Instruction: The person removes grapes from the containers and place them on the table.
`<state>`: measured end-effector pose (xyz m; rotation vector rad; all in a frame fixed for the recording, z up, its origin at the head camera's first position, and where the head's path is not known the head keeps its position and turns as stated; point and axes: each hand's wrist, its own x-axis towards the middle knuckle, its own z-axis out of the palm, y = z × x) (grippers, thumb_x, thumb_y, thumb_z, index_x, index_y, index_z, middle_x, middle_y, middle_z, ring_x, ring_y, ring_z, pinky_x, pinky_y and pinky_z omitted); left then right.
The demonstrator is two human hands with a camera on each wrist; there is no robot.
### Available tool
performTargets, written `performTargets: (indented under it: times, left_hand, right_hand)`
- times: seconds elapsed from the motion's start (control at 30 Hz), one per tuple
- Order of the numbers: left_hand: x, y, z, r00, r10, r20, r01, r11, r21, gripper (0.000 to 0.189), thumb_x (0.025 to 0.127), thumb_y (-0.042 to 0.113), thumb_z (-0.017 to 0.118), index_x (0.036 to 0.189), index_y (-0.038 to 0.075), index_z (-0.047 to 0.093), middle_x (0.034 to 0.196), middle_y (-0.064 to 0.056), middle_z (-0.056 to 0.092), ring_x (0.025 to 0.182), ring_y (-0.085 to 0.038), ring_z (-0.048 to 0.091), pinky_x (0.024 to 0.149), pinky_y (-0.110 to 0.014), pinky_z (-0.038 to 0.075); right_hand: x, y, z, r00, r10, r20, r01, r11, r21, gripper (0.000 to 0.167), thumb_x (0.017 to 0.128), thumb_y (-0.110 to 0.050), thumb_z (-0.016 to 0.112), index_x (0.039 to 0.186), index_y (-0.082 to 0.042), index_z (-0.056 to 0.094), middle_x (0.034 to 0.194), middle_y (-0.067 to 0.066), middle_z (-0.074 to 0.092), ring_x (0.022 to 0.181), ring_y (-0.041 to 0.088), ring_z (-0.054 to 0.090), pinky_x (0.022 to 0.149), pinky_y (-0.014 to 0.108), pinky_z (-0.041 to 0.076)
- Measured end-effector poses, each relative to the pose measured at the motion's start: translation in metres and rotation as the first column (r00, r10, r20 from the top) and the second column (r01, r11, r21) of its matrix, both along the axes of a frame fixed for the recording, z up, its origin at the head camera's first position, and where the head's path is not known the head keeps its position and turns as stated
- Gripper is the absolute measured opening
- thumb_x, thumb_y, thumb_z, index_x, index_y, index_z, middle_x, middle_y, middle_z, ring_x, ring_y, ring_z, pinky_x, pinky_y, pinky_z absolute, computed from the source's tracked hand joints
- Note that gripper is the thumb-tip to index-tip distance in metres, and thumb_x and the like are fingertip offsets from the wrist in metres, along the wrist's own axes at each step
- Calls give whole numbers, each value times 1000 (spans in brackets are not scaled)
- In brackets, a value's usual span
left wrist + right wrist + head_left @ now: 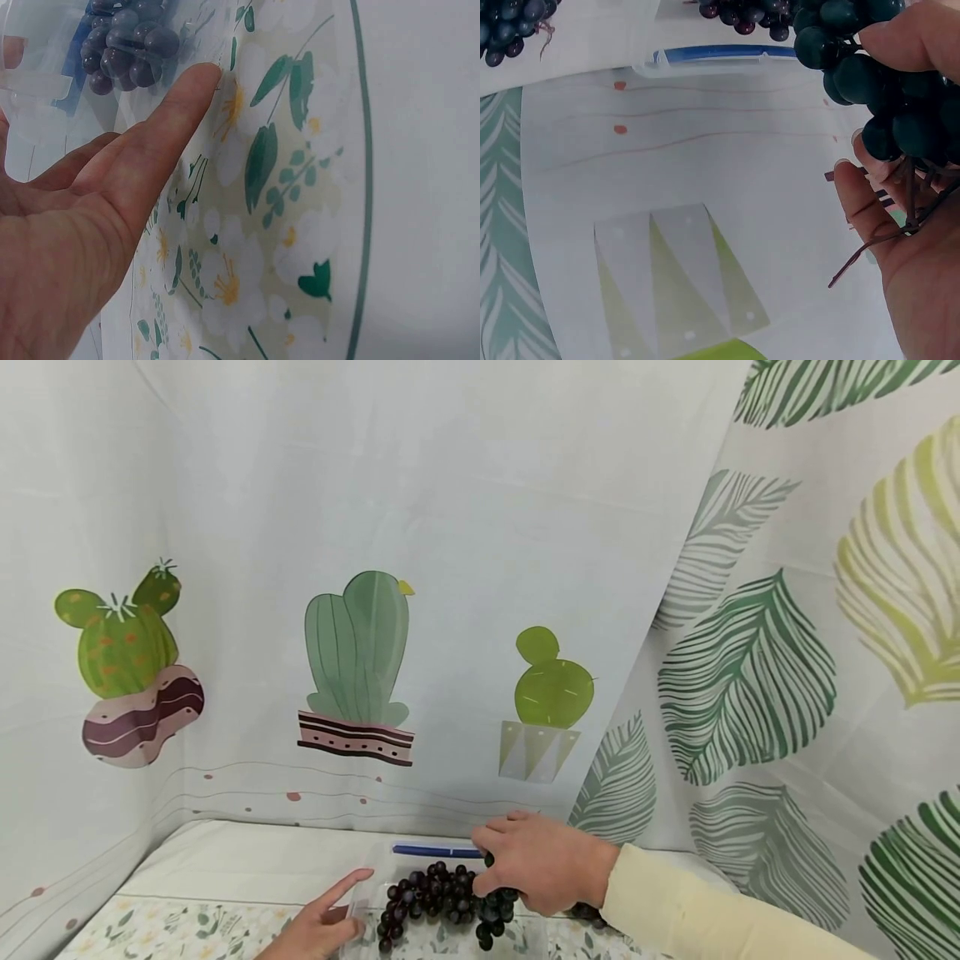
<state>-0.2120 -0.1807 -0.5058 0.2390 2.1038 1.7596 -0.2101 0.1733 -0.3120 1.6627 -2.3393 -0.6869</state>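
A clear plastic box (536, 943) with a blue strip (438, 852) along its far side stands at the bottom of the head view. Dark purple grapes (405, 902) lie in it. My right hand (543, 864) is over the box's right part and grips a blackish-green bunch of grapes (855, 79) between thumb and fingers; a brown stem (847, 270) hangs out by the palm. My left hand (322, 927) is at the box's left side, index finger stretched along it. In the left wrist view, grapes (131, 49) show through the clear wall beside the fingers.
Another dark bunch of grapes (514, 30) lies outside the box, to its right, partly behind the right forearm in the head view. A floral cloth (187, 927) covers the near table. Behind hangs a white curtain (465, 527) printed with cacti and leaves.
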Motion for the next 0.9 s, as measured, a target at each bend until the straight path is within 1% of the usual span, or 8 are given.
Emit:
performTargets:
  times: [0.1, 0.17, 0.2, 0.33, 0.47, 0.57, 0.8, 0.9]
  left_hand:
    - [0, -1, 0, 1000, -9, -2, 9, 1000, 4, 72, 104, 20, 55, 167, 10, 21, 122, -11, 74, 103, -24, 66, 79, -41, 46]
    - [0, -1, 0, 1000, -14, 0, 14, 1000, 11, 72, 104, 20, 54, 167, 10, 21, 121, -11, 74, 110, -26, 68, 80, -41, 47]
    - [-1, -1, 0, 1000, -18, 2, 18, 1000, 15, 73, 104, 20, 54, 167, 10, 20, 120, -12, 75, 106, -26, 67, 79, -41, 47]
    - [-1, 0, 0, 1000, -2, 0, 2, 1000, 0, 73, 103, 20, 55, 167, 10, 22, 124, -15, 73, 107, -28, 68, 79, -41, 47]
    - [-1, 3, 0, 1000, 23, -10, -24, 999, -35, 72, 102, 20, 57, 166, 11, 26, 137, -26, 65, 119, -43, 67, 80, -42, 48]
    - [-1, 4, 0, 1000, 27, -17, -28, 998, -51, 71, 102, 21, 57, 166, 11, 27, 141, -29, 62, 125, -48, 64, 81, -43, 49]
    - [-1, 1, -1, 1000, 7, -5, -7, 1000, -20, 72, 103, 21, 56, 167, 10, 23, 130, -20, 70, 111, -33, 68, 80, -42, 48]
    - [-1, 1, -1, 1000, 13, -15, -14, 999, -34, 72, 103, 22, 56, 167, 10, 24, 135, -25, 66, 114, -38, 68, 81, -44, 50]
  right_hand:
    - [1, 1, 5, 1000, -18, -11, 18, 1000, 6, 52, 84, -16, 83, 119, -52, 69, 109, -8, 52, 92, 8, 46, 79, 26, 41]
    - [1, 1, 8, 999, -30, -10, 30, 999, 16, 53, 85, -16, 82, 121, -52, 69, 111, -8, 52, 93, 8, 47, 80, 26, 41]
    - [1, 1, 9, 999, -36, -7, 36, 999, 19, 53, 85, -16, 82, 121, -52, 69, 110, -8, 51, 93, 9, 46, 79, 27, 41]
    - [1, 2, 14, 999, -44, -1, 44, 999, 28, 54, 84, -14, 81, 121, -51, 69, 105, -8, 47, 91, 9, 42, 78, 27, 39]
    - [2, 5, 18, 998, -59, 8, 59, 998, 38, 57, 85, -13, 81, 124, -52, 68, 104, -8, 45, 90, 9, 40, 78, 27, 37]
    - [2, 8, 21, 997, -76, 16, 76, 996, 43, 59, 85, -13, 80, 127, -53, 67, 104, -8, 44, 90, 9, 38, 78, 28, 37]
    - [6, 17, 26, 996, -94, 0, 94, 995, 45, 58, 84, -11, 81, 122, -52, 68, 109, -8, 50, 89, 8, 42, 79, 26, 41]
    - [6, 21, 28, 995, -96, -7, 97, 995, 37, 57, 81, -13, 84, 121, -51, 69, 112, -7, 52, 91, 8, 46, 80, 27, 44]
